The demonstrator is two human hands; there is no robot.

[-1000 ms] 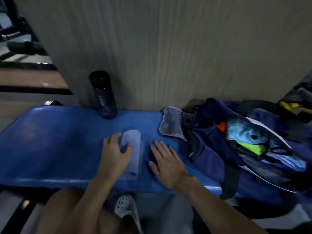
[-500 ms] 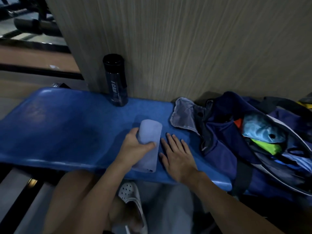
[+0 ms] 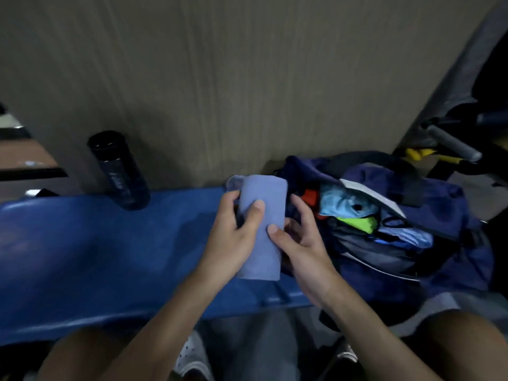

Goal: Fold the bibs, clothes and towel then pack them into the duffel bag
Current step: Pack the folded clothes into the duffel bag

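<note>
A folded pale blue towel (image 3: 265,215) is held upright above the blue bench (image 3: 96,257), close to the bag's left edge. My left hand (image 3: 232,237) grips its left side, thumb on the front face. My right hand (image 3: 298,240) holds its right side, thumb pressed on the front, fingers behind it. The navy duffel bag (image 3: 412,257) lies open on the bench's right end. Inside it show a light blue cloth (image 3: 341,204), a neon green piece (image 3: 357,224), a red piece (image 3: 310,198) and other blue clothes.
A dark water bottle (image 3: 119,170) stands at the back of the bench against the grey wall (image 3: 247,78). Gym equipment with a grey handle (image 3: 450,141) and yellow parts sits at the far right. My knees and white shoes are below the bench.
The towel has been lifted off the bench and carried right toward the bag. My right hand left the bench and took hold of the towel's right side.
</note>
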